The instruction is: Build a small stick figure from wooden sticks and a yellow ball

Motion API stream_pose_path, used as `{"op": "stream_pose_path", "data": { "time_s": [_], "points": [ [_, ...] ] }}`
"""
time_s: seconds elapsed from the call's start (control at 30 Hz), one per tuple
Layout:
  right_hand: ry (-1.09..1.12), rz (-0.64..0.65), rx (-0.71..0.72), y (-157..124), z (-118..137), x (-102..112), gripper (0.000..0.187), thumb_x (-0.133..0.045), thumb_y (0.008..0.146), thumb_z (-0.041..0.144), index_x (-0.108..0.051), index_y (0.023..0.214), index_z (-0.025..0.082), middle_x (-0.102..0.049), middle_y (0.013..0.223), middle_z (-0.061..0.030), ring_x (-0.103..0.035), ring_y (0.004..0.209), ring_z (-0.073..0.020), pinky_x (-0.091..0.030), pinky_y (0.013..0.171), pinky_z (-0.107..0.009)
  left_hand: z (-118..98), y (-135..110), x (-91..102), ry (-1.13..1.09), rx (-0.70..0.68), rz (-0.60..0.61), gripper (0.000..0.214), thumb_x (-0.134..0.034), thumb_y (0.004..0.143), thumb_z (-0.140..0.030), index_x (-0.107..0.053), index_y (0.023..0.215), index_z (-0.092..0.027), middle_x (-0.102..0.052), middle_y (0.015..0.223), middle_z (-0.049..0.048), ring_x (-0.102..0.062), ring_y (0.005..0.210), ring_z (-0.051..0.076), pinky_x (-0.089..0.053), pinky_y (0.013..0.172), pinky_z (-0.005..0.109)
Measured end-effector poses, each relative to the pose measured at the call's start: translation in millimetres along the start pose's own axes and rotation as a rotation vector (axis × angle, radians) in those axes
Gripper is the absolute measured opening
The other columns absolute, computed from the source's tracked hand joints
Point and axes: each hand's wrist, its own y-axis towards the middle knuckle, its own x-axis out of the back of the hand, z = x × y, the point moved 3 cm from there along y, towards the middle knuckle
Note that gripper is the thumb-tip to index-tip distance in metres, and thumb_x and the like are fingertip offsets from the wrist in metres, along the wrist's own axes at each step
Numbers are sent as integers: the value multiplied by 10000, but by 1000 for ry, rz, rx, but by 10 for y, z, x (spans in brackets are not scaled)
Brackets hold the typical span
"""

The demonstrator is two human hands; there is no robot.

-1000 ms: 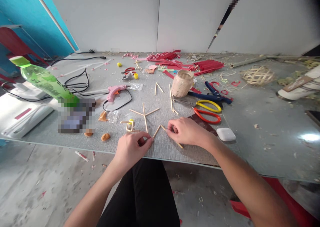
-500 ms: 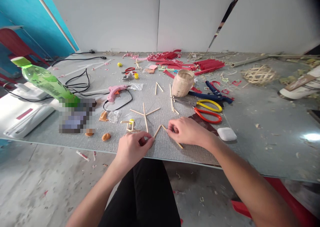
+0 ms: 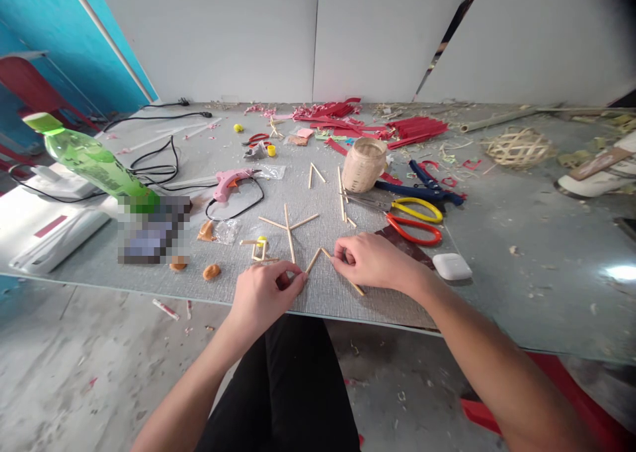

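Note:
Near the table's front edge, my left hand (image 3: pixel 268 293) pinches the lower end of a short thin wooden stick (image 3: pixel 313 261). My right hand (image 3: pixel 370 260) is closed on a second wooden stick (image 3: pixel 356 287), which slants down to the right below its fingers. The upper ends of the two sticks meet, or nearly meet, in an upside-down V on the grey mat. Just beyond my left hand lie crossed sticks (image 3: pixel 289 230) in a star-like shape. Beside them stands a small stick frame (image 3: pixel 260 249) with a yellow piece at it.
Right of centre are a woven cup (image 3: pixel 365 165), scissors (image 3: pixel 415 220) with yellow and red handles, blue-handled pliers (image 3: pixel 430 190) and a white earphone case (image 3: pixel 452 266). At left are a pink glue gun (image 3: pixel 230 183) with its cord and a tilted green bottle (image 3: pixel 99 164). Red strips (image 3: pixel 415 130) lie behind.

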Motion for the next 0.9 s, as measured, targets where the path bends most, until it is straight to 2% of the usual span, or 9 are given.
{"op": "stream_pose_path", "data": {
  "time_s": [0.9],
  "points": [
    [-4, 10, -18, 2, 15, 11, 215, -631, 926, 330, -641, 751, 205, -661, 594, -3, -486, 493, -116, -243, 553, -292, -14, 14, 9, 0, 5, 4, 143, -709, 895, -367, -804, 879, -261, -666, 614, -34, -596, 589, 128, -368, 606, 253]
  ]
}}
